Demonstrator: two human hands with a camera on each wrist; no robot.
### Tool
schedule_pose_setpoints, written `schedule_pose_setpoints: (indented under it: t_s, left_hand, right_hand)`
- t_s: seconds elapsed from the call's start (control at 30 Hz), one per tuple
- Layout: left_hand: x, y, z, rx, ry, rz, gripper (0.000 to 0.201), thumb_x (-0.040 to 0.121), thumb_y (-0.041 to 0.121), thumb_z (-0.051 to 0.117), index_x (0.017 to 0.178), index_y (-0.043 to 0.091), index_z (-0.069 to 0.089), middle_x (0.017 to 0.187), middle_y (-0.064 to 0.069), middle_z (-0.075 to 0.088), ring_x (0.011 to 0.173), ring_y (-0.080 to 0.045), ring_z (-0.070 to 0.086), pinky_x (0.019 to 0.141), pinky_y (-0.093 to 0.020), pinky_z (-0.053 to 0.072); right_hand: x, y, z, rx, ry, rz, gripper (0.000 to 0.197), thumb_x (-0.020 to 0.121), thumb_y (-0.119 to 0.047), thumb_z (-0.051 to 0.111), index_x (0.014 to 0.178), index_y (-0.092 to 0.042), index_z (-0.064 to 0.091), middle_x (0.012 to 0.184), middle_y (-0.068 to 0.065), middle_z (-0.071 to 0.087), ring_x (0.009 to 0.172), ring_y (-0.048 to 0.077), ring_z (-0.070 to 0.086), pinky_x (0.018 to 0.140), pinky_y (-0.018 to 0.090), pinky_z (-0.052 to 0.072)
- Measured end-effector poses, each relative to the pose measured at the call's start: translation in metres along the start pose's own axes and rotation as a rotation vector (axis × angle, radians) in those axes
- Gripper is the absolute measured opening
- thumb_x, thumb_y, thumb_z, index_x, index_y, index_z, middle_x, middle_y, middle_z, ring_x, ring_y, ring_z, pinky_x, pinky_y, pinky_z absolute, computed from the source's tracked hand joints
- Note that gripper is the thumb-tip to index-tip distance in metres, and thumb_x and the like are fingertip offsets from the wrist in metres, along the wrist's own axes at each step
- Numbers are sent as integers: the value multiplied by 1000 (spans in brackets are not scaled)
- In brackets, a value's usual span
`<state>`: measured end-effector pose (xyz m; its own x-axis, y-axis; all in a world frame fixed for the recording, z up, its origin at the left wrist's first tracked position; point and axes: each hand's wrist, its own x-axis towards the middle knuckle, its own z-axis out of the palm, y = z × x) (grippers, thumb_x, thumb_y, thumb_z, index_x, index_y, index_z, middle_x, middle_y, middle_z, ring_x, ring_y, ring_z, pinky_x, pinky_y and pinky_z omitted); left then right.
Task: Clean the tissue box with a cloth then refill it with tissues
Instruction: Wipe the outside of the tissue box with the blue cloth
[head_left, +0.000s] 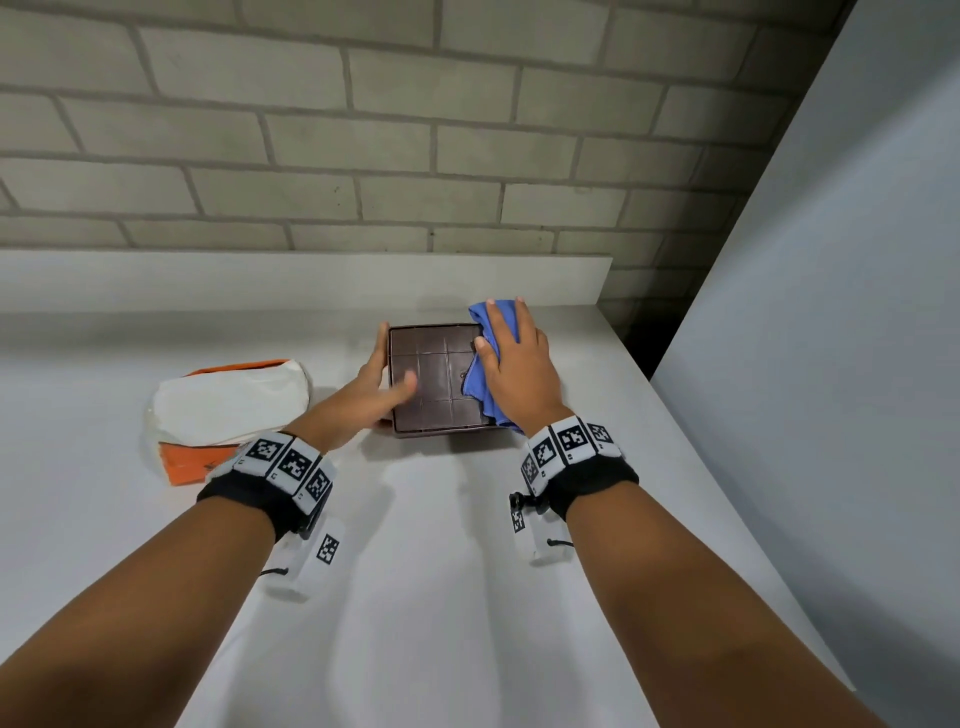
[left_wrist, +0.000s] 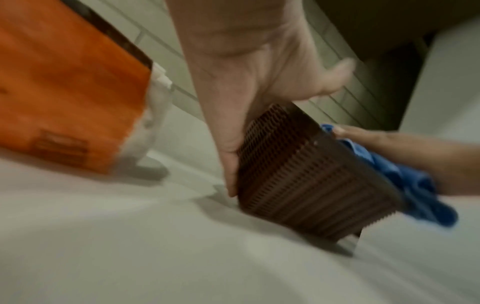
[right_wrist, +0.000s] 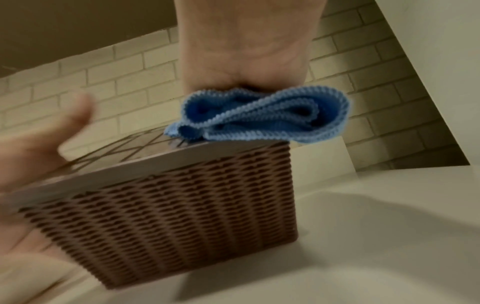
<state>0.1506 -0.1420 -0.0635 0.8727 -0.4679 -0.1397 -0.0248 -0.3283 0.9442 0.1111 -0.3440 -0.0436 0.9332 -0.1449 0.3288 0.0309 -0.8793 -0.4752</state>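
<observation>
While both forearms fill the bottom of the head view, wrist bands with black-and-white markers cover the wrists, so start at the hands. Left hand (head_left: 375, 382) braces the left wall of the tissue box (head_left: 436, 376): fingers straight and together flat along the woven side, thumb laid over the top panel; left wrist view confirms the flat palm, though it is motion-blurred. Right hand (head_left: 511, 358) lies palm-down on the blue cloth (head_left: 480, 382), pressing it on the box's right edge, fingers straight and slightly spread; whether any fingertip curls over the far rim I cannot tell, cloth hides it. Cloth is bunched, part hanging off the right side; its folded hem shows sharp in the right wrist view, palm above it cut off. Box sits on the white counter (head_left: 467, 571), near the right end, dark gridded panel facing up; opening not visible from any view. Left of the box, well apart, orange tissue pack (head_left: 228, 410) lies with white tissue bulging out; print on it unreadable. Behind: low white ledge, then grey brick wall (head_left: 415, 130); right side blocked by a plain grey panel.
</observation>
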Motion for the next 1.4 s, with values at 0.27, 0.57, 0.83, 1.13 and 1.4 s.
schedule_pose_setpoints:
  t_s: [0.27,0.57,0.83,1.13,1.4]
  left_hand:
    - [4,-19,-7,245,-84,208,168,28,56,91,146,31,-26,159,6,-2,148,-11,7,121,-44,16]
    - [3,-26,2,313,20,349,165,35,71,80,146,10,-25,158,-7,-1,148,-18,9,120,-44,18]
    - [8,-22,1,246,53,386,142,46,38,88,149,5,-5,152,-9,24,142,-16,28,117,-43,26]
    - [18,-18,1,151,-2,441,119,47,34,87,139,18,14,140,27,35,127,16,37,102,-9,35]
    - [26,-25,-3,189,28,300,138,41,35,89,148,13,6,144,8,28,132,-2,34,94,-1,34]
  right_hand:
    - [5,2,0,46,-11,9,49,102,-36,32,150,-31,24,159,2,17,137,27,30,111,36,32]
    - [6,5,2,43,-64,-11,54,103,-33,32,153,-24,14,162,5,3,150,26,5,121,40,18]
    - [-2,5,2,-235,-116,-89,56,103,-34,27,153,-20,8,162,7,-3,149,33,-12,121,42,-1]
    - [-24,-55,30,-306,-281,-129,54,104,-34,18,154,-17,3,162,6,-7,150,24,-11,119,38,-9]
    - [21,-69,37,-321,-440,-134,55,103,-40,17,154,-24,3,163,0,-5,150,24,-10,121,45,-6]
